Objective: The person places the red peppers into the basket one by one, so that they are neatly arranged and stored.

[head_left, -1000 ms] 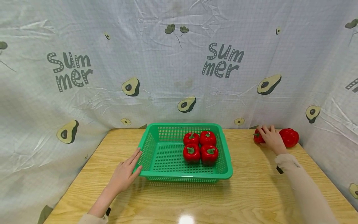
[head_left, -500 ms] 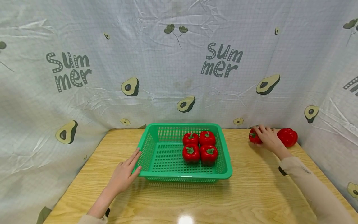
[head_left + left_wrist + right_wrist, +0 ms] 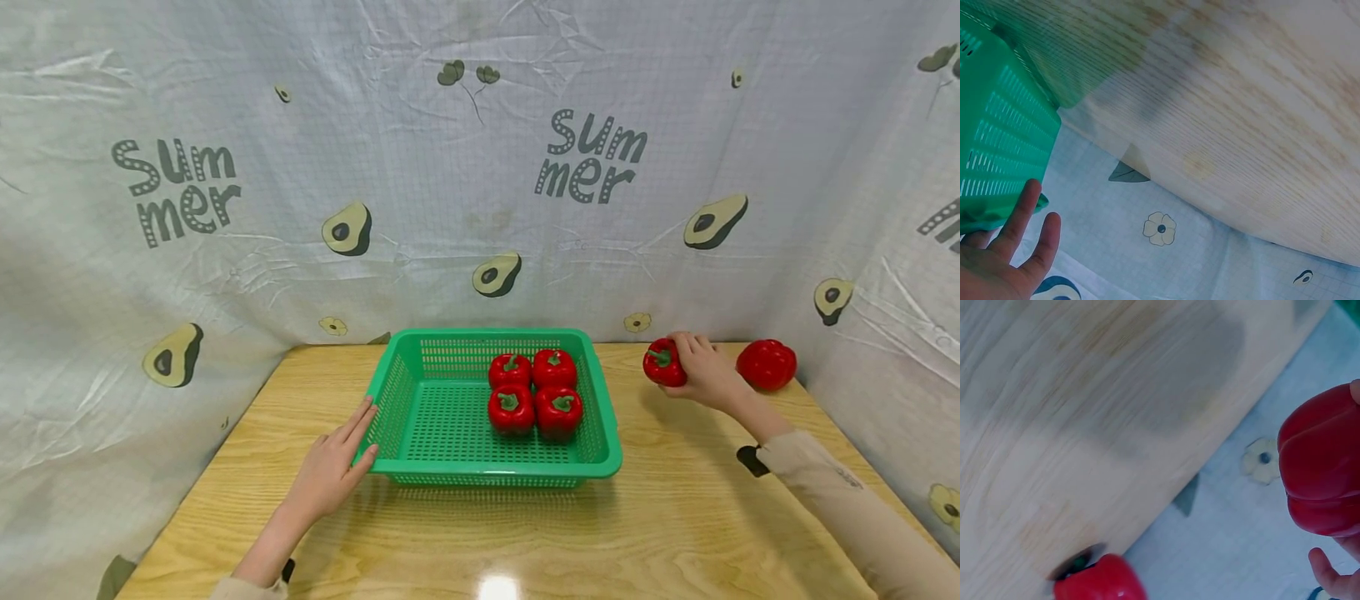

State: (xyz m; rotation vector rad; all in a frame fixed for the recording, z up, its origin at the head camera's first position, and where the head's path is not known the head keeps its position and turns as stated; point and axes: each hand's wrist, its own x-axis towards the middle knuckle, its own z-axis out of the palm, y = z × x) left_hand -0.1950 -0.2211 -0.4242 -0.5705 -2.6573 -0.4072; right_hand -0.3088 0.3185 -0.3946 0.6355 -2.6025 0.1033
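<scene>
My right hand (image 3: 702, 372) grips a red bell pepper (image 3: 663, 363), its green stem turned to the left, to the right of the green basket (image 3: 495, 468). In the right wrist view the held pepper (image 3: 1322, 462) shows large at the right edge, with the fingers partly cut off by the frame. My left hand (image 3: 327, 472) rests with straight fingers on the basket's left rim; the left wrist view shows those fingers (image 3: 1021, 212) against the rim. Several red bell peppers (image 3: 512, 409) stand stem up in the right half of the basket.
One more red bell pepper (image 3: 767, 365) lies at the table's back right corner, behind my right wrist. The wooden table (image 3: 480, 533) ends at a hanging white curtain (image 3: 420, 167) printed with avocados, at the back and both sides.
My right hand has moved left with the bell pepper in its grip, away from the other loose pepper and nearer the basket. The left hand has stayed on the rim.
</scene>
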